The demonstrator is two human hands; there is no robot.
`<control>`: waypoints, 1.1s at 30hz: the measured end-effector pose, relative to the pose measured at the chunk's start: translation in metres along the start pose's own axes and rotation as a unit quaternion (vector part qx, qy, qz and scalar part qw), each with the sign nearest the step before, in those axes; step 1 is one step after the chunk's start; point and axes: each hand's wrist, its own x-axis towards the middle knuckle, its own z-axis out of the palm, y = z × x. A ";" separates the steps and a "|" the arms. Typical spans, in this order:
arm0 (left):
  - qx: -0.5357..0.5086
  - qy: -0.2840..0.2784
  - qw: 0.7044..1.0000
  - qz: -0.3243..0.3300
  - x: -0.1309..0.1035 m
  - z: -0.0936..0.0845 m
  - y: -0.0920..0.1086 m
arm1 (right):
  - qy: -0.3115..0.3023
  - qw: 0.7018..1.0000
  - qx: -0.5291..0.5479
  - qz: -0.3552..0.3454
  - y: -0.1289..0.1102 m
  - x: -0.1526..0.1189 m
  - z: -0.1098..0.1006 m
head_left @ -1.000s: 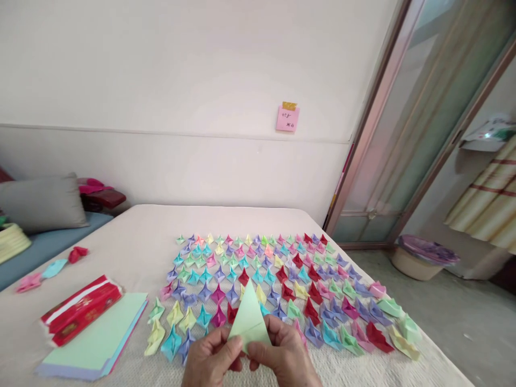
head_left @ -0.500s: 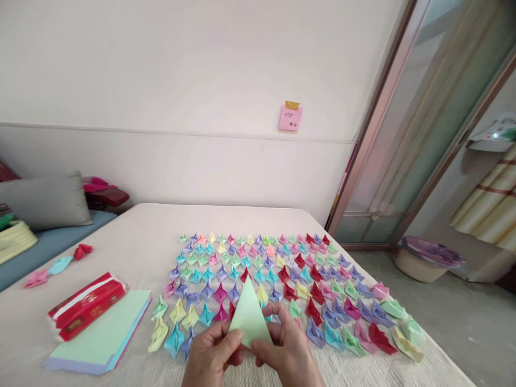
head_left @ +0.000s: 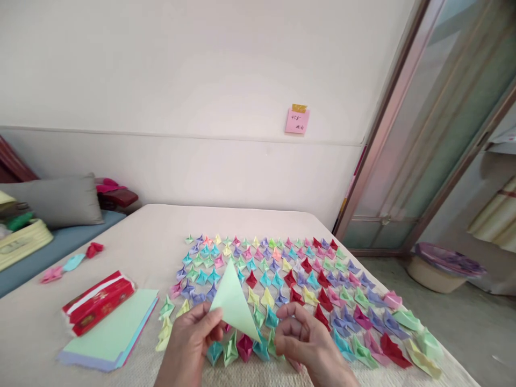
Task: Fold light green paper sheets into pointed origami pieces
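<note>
A pale green sheet of paper folded into a triangle is pinched at its left side by my left hand, thumb on top. Its point faces up and away, and its lower right corner hangs free. My right hand hovers to the right of the paper, apart from it, fingers curled with a gap between thumb and fingertips. Beneath and beyond both hands, many small folded paper boats in several colours stand in rows on the cream cloth.
Left of the boats lies a stack of coloured paper with a red tissue pack on it. Three crumpled-looking paper pieces sit farther left. A grey cushion is beyond; a lidded tub stands on the floor at right.
My right hand has let go of the folded paper and moved right. My left hand has shifted left with the paper, which is now tilted. The view has turned slightly left.
</note>
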 end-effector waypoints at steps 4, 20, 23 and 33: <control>0.058 -0.057 0.997 -0.017 -0.006 0.008 -0.004 | -0.119 0.992 -0.037 0.016 0.006 0.002 0.005; 0.078 -0.135 0.988 -0.013 -0.008 0.019 -0.040 | -0.102 0.990 -0.095 0.026 0.021 0.001 0.024; 0.039 -0.087 0.995 -0.005 -0.008 0.017 -0.034 | -0.088 0.992 -0.087 0.041 0.022 -0.001 0.023; 0.119 -0.070 0.989 0.048 -0.010 0.015 -0.002 | -0.099 0.990 -0.082 0.053 0.030 0.004 0.015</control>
